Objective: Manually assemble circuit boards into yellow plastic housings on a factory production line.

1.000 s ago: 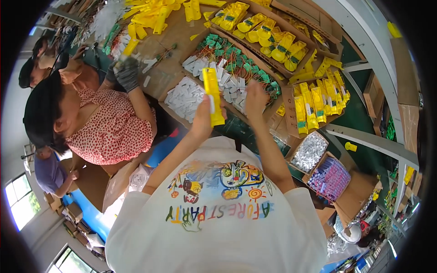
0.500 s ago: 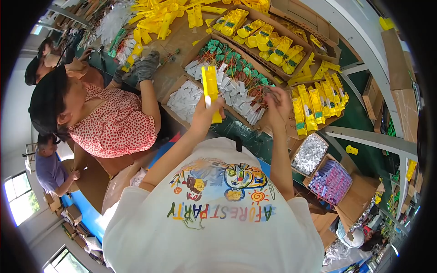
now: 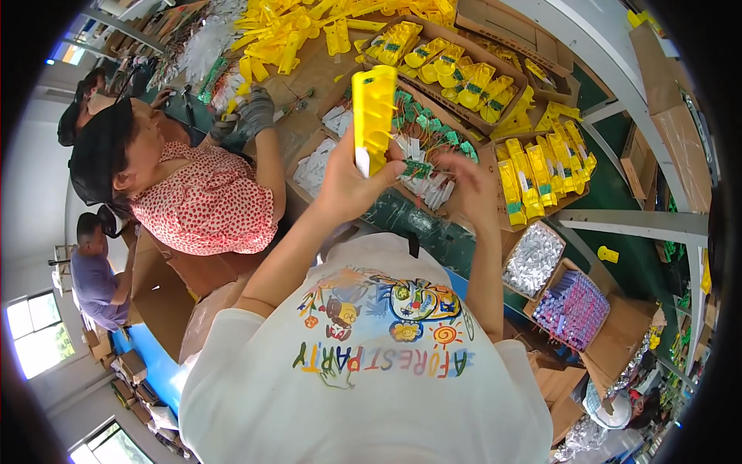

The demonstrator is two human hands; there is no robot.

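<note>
My left hand (image 3: 352, 174) is closed around a yellow plastic housing (image 3: 374, 112), held upright with its ribbed inner side partly showing. A white piece (image 3: 362, 161) sits at the housing's lower left edge. By my left thumb is a small green circuit board (image 3: 418, 168); whether the thumb grips it is hard to see. My right hand (image 3: 471, 185) is beside that board, its fingers smeared by motion. Beneath both hands lies a cardboard box of green circuit boards (image 3: 440, 131) with reddish wires and white flat pieces (image 3: 315, 166).
Boxes of yellow housings with boards (image 3: 533, 182) stand at the right and far side (image 3: 456, 73). Loose yellow parts (image 3: 286, 35) are heaped at far left. A gloved co-worker (image 3: 205, 189) works at my left. Boxes of silvery pieces (image 3: 533, 259) and purple tubes (image 3: 570, 309) stand right.
My left hand has raised the yellow housing nearer and turned its ribbed side into view. A green circuit board now shows by my left thumb. My right hand has lowered slightly.
</note>
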